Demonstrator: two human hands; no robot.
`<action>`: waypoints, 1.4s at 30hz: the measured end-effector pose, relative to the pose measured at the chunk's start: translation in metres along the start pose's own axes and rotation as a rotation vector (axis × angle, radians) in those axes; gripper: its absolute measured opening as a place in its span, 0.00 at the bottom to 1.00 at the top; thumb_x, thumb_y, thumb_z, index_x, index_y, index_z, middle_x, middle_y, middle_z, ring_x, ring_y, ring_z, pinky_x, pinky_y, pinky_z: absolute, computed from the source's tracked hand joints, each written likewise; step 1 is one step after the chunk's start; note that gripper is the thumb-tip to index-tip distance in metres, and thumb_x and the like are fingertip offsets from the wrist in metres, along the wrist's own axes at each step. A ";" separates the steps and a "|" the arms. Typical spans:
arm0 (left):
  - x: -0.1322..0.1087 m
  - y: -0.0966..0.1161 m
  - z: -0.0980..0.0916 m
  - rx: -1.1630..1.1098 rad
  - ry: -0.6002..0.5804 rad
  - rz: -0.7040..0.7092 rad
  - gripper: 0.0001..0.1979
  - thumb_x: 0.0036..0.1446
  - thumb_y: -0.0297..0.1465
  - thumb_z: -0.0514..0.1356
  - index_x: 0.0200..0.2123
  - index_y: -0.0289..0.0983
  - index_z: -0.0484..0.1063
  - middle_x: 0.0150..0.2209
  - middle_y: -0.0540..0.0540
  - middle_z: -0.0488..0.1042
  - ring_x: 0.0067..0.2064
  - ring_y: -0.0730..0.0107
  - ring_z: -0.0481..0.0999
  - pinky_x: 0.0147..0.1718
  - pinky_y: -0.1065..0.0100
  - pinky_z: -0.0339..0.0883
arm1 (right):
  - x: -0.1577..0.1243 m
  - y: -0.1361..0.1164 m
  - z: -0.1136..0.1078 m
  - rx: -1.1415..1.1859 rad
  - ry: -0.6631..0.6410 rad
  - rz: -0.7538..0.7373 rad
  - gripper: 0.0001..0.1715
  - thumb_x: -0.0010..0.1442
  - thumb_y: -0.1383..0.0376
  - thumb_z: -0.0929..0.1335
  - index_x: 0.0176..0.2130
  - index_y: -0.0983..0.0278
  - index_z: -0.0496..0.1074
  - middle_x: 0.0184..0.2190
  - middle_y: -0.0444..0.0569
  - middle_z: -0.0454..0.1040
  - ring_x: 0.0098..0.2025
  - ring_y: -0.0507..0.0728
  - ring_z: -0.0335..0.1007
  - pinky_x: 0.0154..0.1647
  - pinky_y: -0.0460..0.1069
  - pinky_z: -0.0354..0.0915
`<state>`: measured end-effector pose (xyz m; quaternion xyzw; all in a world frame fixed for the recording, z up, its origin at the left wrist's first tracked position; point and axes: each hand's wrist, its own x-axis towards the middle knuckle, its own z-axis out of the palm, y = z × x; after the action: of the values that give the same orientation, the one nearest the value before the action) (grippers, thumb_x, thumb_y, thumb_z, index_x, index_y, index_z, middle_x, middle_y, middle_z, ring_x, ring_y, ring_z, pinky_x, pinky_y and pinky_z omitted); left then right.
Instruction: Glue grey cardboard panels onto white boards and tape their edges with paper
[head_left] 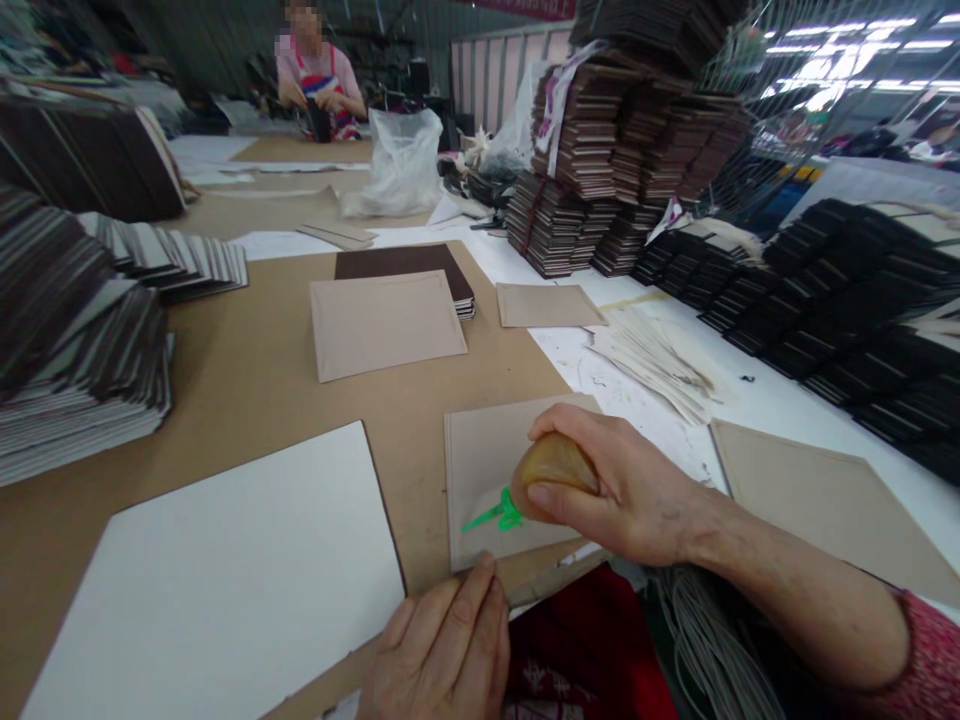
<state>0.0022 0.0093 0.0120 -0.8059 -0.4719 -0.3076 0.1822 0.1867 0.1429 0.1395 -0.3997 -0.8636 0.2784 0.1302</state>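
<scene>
My right hand (622, 490) is wrapped round a yellowish squeeze glue bottle (551, 475). Its green nozzle (491, 515) points left and down, over a beige panel (480, 450) that lies before me; whether the tip touches the panel I cannot tell. At the table's front edge my left hand (446, 640) lies flat with fingers stretched out, the fingertips at the panel's lower edge. Left of that hand is a large white sheet (247, 580) with a dark edge.
Beyond the panel, another beige panel (386, 325) rests on dark brown pieces (405, 262). Stacks of dark pieces stand at left (75, 330) and right (847, 300), with tall brown bundles (592, 130) behind. Pale strips (652, 360) lie at right. A person (322, 75) works across the table.
</scene>
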 end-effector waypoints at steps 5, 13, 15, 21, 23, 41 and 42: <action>0.001 0.000 0.002 0.020 0.039 -0.017 0.10 0.52 0.25 0.64 0.39 0.35 0.78 0.43 0.44 0.82 0.35 0.66 0.78 0.34 0.65 0.69 | 0.020 0.004 -0.002 -0.084 0.071 0.037 0.16 0.57 0.56 0.69 0.43 0.61 0.67 0.30 0.44 0.71 0.31 0.55 0.65 0.31 0.49 0.56; -0.001 0.000 0.006 0.023 0.051 -0.014 0.09 0.51 0.24 0.64 0.38 0.35 0.78 0.42 0.46 0.82 0.33 0.67 0.77 0.32 0.64 0.67 | 0.048 0.012 -0.004 -0.071 0.145 0.053 0.14 0.57 0.56 0.68 0.40 0.61 0.68 0.28 0.44 0.71 0.29 0.55 0.64 0.29 0.48 0.54; -0.002 0.001 0.007 0.024 0.063 -0.016 0.08 0.51 0.24 0.64 0.37 0.36 0.78 0.42 0.46 0.82 0.33 0.67 0.77 0.33 0.64 0.66 | 0.054 0.015 -0.005 -0.074 0.163 0.053 0.14 0.57 0.56 0.68 0.40 0.61 0.68 0.28 0.44 0.72 0.30 0.55 0.64 0.29 0.48 0.54; -0.004 -0.001 0.011 0.041 0.076 -0.029 0.10 0.51 0.24 0.65 0.38 0.37 0.78 0.42 0.48 0.82 0.34 0.69 0.77 0.36 0.66 0.66 | 0.069 0.023 -0.005 -0.127 0.247 0.071 0.15 0.55 0.56 0.68 0.40 0.60 0.68 0.29 0.45 0.72 0.31 0.56 0.66 0.30 0.48 0.55; -0.004 -0.002 0.010 0.040 0.090 -0.020 0.09 0.51 0.24 0.64 0.38 0.37 0.78 0.41 0.48 0.82 0.34 0.70 0.77 0.35 0.68 0.67 | 0.072 0.025 -0.005 -0.134 0.266 0.080 0.15 0.54 0.56 0.68 0.40 0.60 0.68 0.30 0.45 0.72 0.31 0.57 0.67 0.30 0.48 0.56; -0.016 -0.010 0.026 -0.010 0.158 0.059 0.10 0.53 0.25 0.59 0.38 0.37 0.79 0.42 0.47 0.82 0.37 0.70 0.74 0.39 0.66 0.62 | 0.060 0.037 -0.026 -0.219 0.260 0.138 0.13 0.55 0.56 0.67 0.37 0.61 0.66 0.29 0.46 0.73 0.29 0.56 0.66 0.26 0.48 0.53; -0.016 -0.010 0.027 -0.007 0.167 0.039 0.10 0.54 0.24 0.59 0.37 0.37 0.79 0.41 0.47 0.82 0.36 0.70 0.74 0.39 0.66 0.62 | 0.058 0.038 -0.029 -0.224 0.257 0.156 0.13 0.55 0.56 0.67 0.37 0.61 0.66 0.29 0.46 0.73 0.29 0.56 0.66 0.26 0.48 0.53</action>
<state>-0.0036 0.0190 -0.0188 -0.7872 -0.4381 -0.3718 0.2240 0.1858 0.2180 0.1403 -0.5099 -0.8318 0.1363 0.1719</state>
